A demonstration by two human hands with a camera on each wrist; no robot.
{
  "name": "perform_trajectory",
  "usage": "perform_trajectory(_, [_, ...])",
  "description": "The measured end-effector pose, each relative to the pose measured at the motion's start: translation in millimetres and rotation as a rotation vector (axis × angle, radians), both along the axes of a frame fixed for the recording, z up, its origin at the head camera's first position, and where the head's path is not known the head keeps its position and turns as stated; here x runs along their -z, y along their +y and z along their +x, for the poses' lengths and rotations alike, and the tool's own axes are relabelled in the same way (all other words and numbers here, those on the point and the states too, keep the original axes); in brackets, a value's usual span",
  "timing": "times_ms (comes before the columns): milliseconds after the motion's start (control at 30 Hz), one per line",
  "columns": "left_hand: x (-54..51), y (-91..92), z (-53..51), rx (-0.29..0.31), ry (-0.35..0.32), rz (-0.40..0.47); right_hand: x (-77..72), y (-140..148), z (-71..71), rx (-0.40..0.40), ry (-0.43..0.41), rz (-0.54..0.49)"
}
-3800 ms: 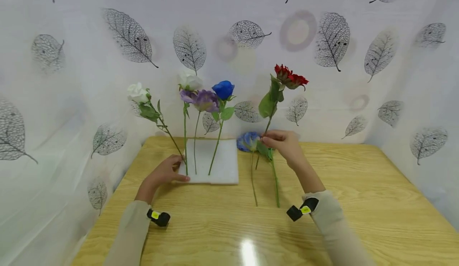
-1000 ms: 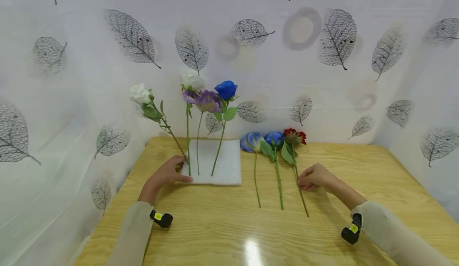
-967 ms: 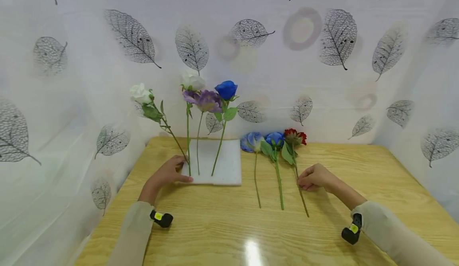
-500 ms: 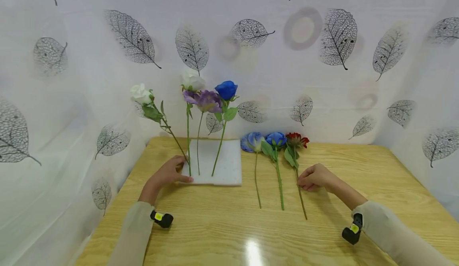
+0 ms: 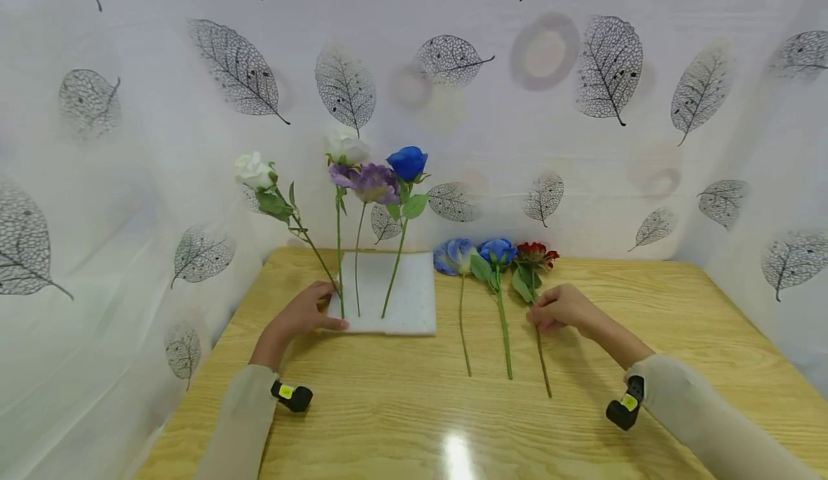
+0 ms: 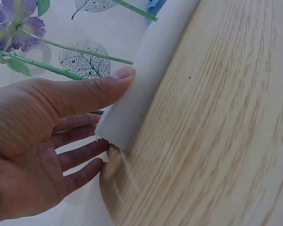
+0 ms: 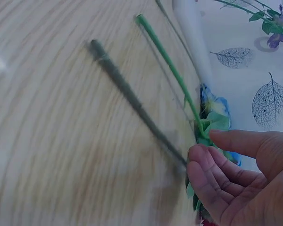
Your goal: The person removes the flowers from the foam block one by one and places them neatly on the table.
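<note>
A white foam board point(image 5: 407, 300) lies flat on the table, with a white rose point(image 5: 254, 171), a second white rose point(image 5: 348, 147), a purple flower point(image 5: 374, 182) and a blue rose point(image 5: 407, 163) standing in it. My left hand point(image 5: 302, 315) grips the board's left corner, thumb on the front edge point(image 6: 132, 101) and fingers at the side. My right hand point(image 5: 561, 307) is at the stem of a red flower point(image 5: 535, 255) lying on the table. In the right wrist view the thumb is apart from the loosely bent fingers point(image 7: 210, 174), and the brown-green stem point(image 7: 137, 103) passes behind them.
A pale blue flower point(image 5: 455, 256) and a blue rose point(image 5: 497, 251) lie side by side between the board and the red flower, stems toward me. Behind the wooden table point(image 5: 388, 408) hangs a white curtain point(image 5: 453, 128) with leaf prints.
The red flower, held up earlier, came down onto the table beside the blue ones and then shifted slightly. My right hand has since slid a little up its stem. The left hand stayed on the board.
</note>
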State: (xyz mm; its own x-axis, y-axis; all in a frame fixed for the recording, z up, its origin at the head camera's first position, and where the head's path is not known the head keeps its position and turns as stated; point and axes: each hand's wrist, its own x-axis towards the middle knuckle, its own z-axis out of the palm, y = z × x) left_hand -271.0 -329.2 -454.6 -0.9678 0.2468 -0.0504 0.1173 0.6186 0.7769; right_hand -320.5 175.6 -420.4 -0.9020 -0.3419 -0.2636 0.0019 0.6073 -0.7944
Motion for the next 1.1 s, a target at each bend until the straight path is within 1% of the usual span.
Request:
perform_trajectory(100, [-0.6, 0.4, 0.2, 0.002, 0.0, 0.0, -1.2, -11, -4.9, 0.001, 0.018, -0.017])
perform_trajectory(267, [0.2, -0.7, 0.7, -0.002, -0.001, -0.007, -6.3, -38, -12.6, -0.003, 0.05, -0.108])
perform_trajectory(400, [0.9, -0.8, 0.7, -0.009, -0.003, -0.009, -9.1, -65, -16.8, -0.024, 0.084, -0.206])
perform_trajectory(533, [1.2, -0.6, 0.1, -0.01, 0.001, -0.011, -12.9, -96, -16.7, -0.048, 0.109, -0.319])
perform_trajectory(633, [1.1, -0.2, -0.4, -0.007, 0.002, -0.012, -15.3, -117, -14.9, -0.053, 0.108, -0.411])
perform_trajectory(833, [1.5, 1.4, -0.9, -0.012, -0.01, -0.018, -11.2, -151, -13.1, -0.082, 0.094, -0.552])
perform_trajectory(1033, [1.0, -0.1, -0.1, -0.007, -0.004, -0.028, -1.6, -181, -8.7, -0.119, 0.054, -0.602])
perform_trajectory(1100, [0.0, 0.2, 0.7, -0.006, -0.003, -0.032, 1.6, -188, -7.1, -0.115, 0.046, -0.621])
